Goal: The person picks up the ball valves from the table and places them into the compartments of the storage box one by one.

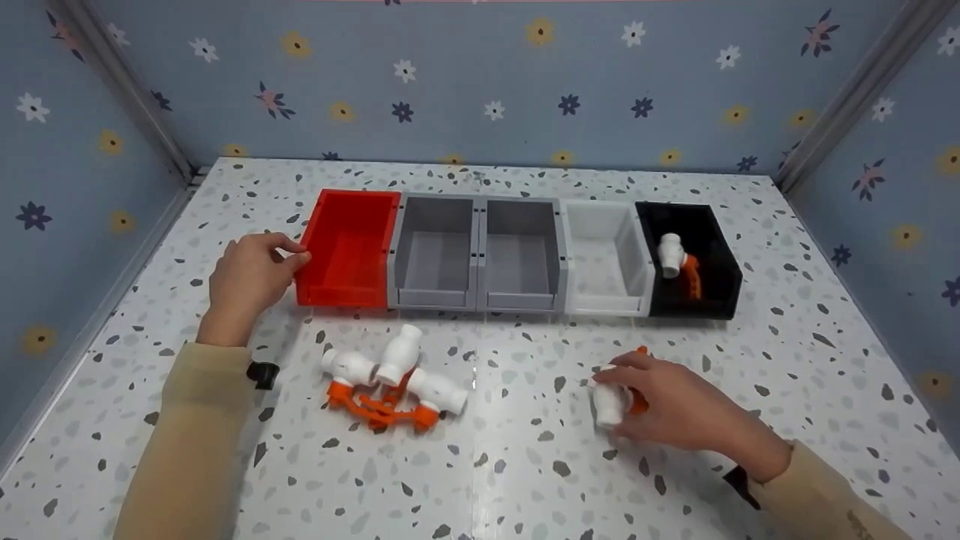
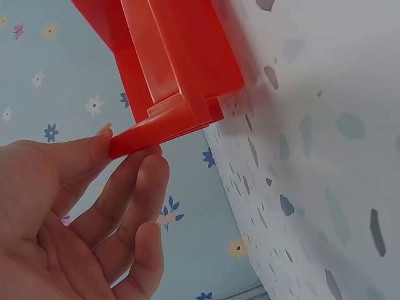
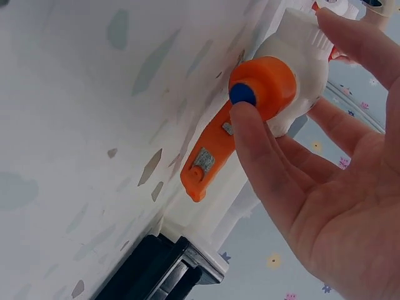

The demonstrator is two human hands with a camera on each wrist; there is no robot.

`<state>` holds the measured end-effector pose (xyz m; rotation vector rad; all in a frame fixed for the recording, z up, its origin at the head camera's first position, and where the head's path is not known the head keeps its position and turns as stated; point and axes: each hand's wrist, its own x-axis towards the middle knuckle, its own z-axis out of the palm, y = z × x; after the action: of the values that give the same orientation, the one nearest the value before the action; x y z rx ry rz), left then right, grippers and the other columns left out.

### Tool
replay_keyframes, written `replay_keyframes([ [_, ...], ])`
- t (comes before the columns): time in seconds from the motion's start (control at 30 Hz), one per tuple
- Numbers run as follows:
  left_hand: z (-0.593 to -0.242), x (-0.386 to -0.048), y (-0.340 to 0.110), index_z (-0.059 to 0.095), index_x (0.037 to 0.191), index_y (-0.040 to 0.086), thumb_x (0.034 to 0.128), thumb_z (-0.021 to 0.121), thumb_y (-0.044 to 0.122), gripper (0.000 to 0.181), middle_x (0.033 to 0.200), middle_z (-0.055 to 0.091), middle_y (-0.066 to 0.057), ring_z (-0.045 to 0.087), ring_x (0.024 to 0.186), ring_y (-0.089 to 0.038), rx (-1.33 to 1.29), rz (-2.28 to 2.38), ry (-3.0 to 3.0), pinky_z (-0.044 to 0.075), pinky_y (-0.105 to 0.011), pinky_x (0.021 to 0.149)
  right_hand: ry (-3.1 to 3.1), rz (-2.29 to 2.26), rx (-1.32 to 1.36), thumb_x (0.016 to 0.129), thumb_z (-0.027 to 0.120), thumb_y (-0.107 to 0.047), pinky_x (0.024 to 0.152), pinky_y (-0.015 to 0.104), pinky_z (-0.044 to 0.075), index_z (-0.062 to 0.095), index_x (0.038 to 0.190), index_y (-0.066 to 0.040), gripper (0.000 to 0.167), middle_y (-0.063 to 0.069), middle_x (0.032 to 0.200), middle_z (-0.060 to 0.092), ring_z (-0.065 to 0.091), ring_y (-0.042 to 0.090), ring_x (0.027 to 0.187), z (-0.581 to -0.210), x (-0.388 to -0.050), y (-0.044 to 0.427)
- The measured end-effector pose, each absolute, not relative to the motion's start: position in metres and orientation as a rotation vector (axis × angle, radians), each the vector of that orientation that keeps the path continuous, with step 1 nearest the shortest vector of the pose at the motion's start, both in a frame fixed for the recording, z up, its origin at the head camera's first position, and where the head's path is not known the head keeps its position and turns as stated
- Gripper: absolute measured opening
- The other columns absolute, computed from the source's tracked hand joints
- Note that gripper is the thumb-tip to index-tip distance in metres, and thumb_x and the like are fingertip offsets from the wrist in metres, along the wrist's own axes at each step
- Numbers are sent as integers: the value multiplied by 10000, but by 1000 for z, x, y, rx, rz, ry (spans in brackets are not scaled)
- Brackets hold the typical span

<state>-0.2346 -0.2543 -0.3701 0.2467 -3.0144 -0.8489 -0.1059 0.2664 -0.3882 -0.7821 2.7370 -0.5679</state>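
My left hand pinches the left side wall of the red bin; in the left wrist view, thumb and fingers hold the rim of the red bin. On the right, my right hand grips a white valve with an orange handle, low over the speckled table. The right wrist view has the fingers of the right hand around the white valve body, one fingertip at the blue-centred orange cap. Whether the valve touches the table, I cannot tell.
Several white valves with orange handles lie in a cluster left of centre. Right of the red bin stand two grey bins, a white bin and a black bin. Inside the black bin is another valve. Flowered panels surround the table.
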Motion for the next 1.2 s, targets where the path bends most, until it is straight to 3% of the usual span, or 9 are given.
replay_keyframes([
  [0.43, -371, -233, -253, 678, 1222, 97, 993, 600, 300, 315, 1017, 611, -181, 528, 846, -324, 247, -850, -2997, 451, -414, 647, 2771, -602, -794, 798, 834, -275, 662, 265, 484, 640, 1332, -178, 576, 80, 1342, 556, 556, 17, 717, -384, -107, 269],
  [0.73, -371, -233, -253, 678, 1217, 90, 996, 598, 302, 316, 1026, 608, -183, 526, 850, -324, 244, -853, -3001, 459, -412, 652, 2798, -590, -825, 800, 841, -309, 656, 259, 482, 633, 1333, -173, 588, 97, 1359, 546, 584, 66, 753, -376, -109, 268],
  [1.2, -370, -233, -253, 679, 1215, 91, 993, 598, 296, 313, 1023, 613, -185, 525, 867, -333, 234, -840, -3001, 458, -428, 661, 2843, -601, -852, 790, 849, -286, 675, 276, 494, 635, 1327, -155, 593, 44, 1301, 571, 576, 50, 752, -368, -116, 267],
])
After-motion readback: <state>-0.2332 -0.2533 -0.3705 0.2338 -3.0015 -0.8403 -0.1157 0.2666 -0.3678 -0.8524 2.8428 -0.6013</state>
